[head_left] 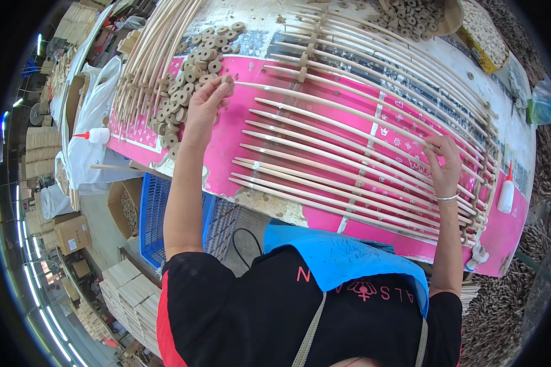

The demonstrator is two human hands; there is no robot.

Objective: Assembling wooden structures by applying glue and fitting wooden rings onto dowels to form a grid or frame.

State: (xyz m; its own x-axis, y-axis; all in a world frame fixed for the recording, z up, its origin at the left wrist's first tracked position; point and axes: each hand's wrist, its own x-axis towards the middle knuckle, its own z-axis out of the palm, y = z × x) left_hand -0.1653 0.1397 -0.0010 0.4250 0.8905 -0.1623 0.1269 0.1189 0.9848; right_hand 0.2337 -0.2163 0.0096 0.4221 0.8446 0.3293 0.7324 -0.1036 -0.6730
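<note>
My left hand (208, 105) pinches a small round wooden ring (228, 80) at the tapered tip of a long wooden stick (324, 98). Whether the tip has entered the ring's hole I cannot tell. Farther along that same stick, my right hand (445, 164) closes its thumb and fingers on it. Several more tapered sticks (324, 160) lie side by side nearer to me, their tips toward the left. Beyond, other sticks carry wooden rings (304, 59) near their left ends. A heap of loose rings (187, 92) lies beside my left hand.
A bundle of sticks with rings (142, 79) lies at the table's left. White bottles with red nozzles stand or lie at the left (93, 135) and right (506, 194). A bowl of rings (450, 17) and a yellow box (480, 49) sit at the back. Blue crates (156, 211) are below.
</note>
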